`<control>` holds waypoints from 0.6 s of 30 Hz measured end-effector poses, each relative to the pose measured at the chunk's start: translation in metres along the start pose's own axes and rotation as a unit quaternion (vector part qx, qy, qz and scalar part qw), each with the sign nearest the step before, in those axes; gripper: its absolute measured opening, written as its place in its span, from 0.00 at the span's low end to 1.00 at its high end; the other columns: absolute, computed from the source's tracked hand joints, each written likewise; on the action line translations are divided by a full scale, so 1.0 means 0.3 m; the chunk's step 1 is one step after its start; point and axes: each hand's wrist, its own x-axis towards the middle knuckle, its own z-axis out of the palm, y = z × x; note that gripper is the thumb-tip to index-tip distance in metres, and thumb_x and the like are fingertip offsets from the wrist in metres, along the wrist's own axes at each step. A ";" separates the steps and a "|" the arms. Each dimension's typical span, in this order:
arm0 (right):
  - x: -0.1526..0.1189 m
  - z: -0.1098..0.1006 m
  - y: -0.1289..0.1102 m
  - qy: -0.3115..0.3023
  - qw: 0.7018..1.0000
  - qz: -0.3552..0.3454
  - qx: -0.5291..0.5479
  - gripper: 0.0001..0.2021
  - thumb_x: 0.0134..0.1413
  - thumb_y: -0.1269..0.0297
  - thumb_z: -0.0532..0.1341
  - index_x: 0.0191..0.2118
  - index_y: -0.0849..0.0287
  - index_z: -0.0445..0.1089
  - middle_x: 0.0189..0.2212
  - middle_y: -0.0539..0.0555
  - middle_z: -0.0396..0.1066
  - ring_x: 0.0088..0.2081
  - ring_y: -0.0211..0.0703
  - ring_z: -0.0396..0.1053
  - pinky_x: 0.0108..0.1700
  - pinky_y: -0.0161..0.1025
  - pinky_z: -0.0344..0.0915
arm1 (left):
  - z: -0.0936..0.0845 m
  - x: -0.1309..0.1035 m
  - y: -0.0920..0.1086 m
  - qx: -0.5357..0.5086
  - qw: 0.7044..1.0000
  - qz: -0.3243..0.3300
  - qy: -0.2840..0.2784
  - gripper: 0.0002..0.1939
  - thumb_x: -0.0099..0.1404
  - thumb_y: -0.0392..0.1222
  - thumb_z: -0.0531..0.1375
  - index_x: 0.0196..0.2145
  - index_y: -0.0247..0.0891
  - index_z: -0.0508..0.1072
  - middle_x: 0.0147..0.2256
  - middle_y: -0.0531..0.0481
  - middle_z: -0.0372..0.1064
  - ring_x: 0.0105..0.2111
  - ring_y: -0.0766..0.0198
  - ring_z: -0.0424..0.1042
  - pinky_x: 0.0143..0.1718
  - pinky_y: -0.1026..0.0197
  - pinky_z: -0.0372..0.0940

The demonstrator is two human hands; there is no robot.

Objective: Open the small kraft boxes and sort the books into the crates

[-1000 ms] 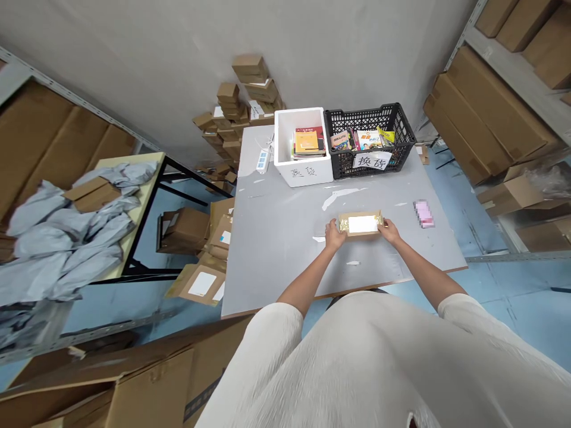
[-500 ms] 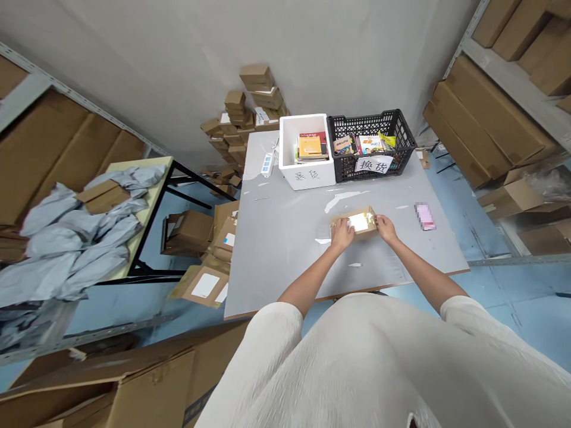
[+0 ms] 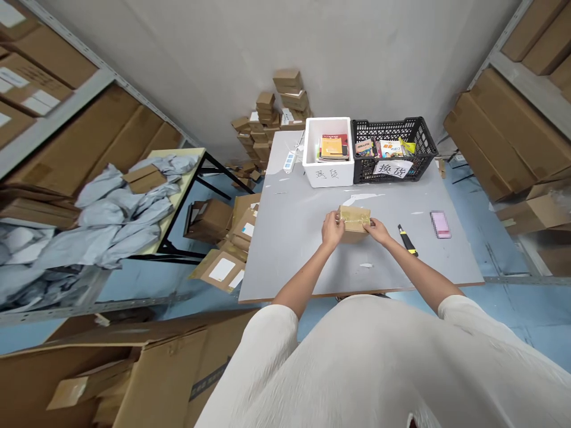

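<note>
A small cardboard box (image 3: 354,219) with shiny clear tape across it is held between my two hands, above the grey table. My left hand (image 3: 332,229) is closed on its left side. At its right edge, my right hand (image 3: 377,230) grips with bent fingers. To the right of that hand, a yellow and black utility knife (image 3: 407,240) lies on the tabletop. A pink phone-shaped item (image 3: 441,224), partly pixelated, lies further right.
A white foam box (image 3: 329,175) and a black plastic crate (image 3: 392,168), both holding books, stand at the table's (image 3: 285,255) back. A power strip (image 3: 289,161) lies left of them. Grey parcels (image 3: 120,214) cover a side table. Cardboard boxes (image 3: 214,270) sit beside the table.
The box has been turned, so its white label no longer shows and a taped face does. The utility knife now shows on the table. The view has shifted left.
</note>
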 end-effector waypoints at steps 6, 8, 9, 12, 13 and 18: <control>-0.029 0.009 -0.042 0.004 1.000 -0.009 -0.025 0.20 0.62 0.55 0.63 0.56 0.57 0.77 0.51 0.58 0.82 0.52 0.51 0.79 0.57 0.45 0.73 | -0.004 0.000 -0.031 -0.034 0.999 0.001 -0.009 0.14 0.74 0.39 0.60 0.56 0.45 0.73 0.53 0.45 0.76 0.46 0.56 0.79 0.54 0.53 0.72; -0.039 -0.035 -0.034 0.017 0.999 -0.012 -0.036 0.21 0.61 0.56 0.63 0.56 0.56 0.77 0.52 0.57 0.82 0.53 0.51 0.78 0.58 0.45 0.72 | 0.025 0.004 -0.017 -0.049 0.998 0.004 -0.031 0.16 0.73 0.40 0.60 0.57 0.45 0.73 0.53 0.45 0.76 0.45 0.57 0.78 0.53 0.53 0.73; -0.044 -0.062 -0.027 0.025 0.999 -0.010 -0.041 0.21 0.61 0.56 0.63 0.57 0.56 0.78 0.53 0.57 0.82 0.53 0.51 0.78 0.59 0.45 0.72 | 0.043 0.006 -0.007 -0.055 0.998 0.007 -0.041 0.17 0.73 0.39 0.60 0.58 0.45 0.72 0.53 0.45 0.76 0.44 0.57 0.78 0.53 0.53 0.73; -0.061 -0.152 -0.004 0.050 0.997 0.006 -0.056 0.21 0.61 0.56 0.63 0.57 0.56 0.78 0.54 0.58 0.82 0.53 0.52 0.78 0.59 0.46 0.72 | 0.108 0.011 0.031 -0.068 0.995 0.021 -0.067 0.18 0.71 0.38 0.61 0.58 0.44 0.73 0.52 0.45 0.75 0.43 0.58 0.78 0.52 0.53 0.73; -0.068 -0.182 0.005 0.057 0.997 0.012 -0.059 0.21 0.61 0.55 0.63 0.57 0.56 0.78 0.54 0.58 0.82 0.53 0.52 0.78 0.59 0.46 0.72 | 0.132 0.011 0.046 -0.072 0.994 0.025 -0.077 0.18 0.71 0.38 0.61 0.58 0.43 0.73 0.52 0.44 0.75 0.43 0.59 0.78 0.52 0.53 0.74; -0.109 -0.314 0.047 0.078 0.995 0.016 -0.057 0.22 0.63 0.56 0.63 0.59 0.56 0.78 0.53 0.58 0.82 0.52 0.53 0.78 0.59 0.47 0.72 | 0.246 0.004 0.123 -0.095 0.987 0.040 -0.126 0.19 0.71 0.37 0.61 0.59 0.42 0.73 0.53 0.43 0.74 0.42 0.60 0.77 0.51 0.54 0.74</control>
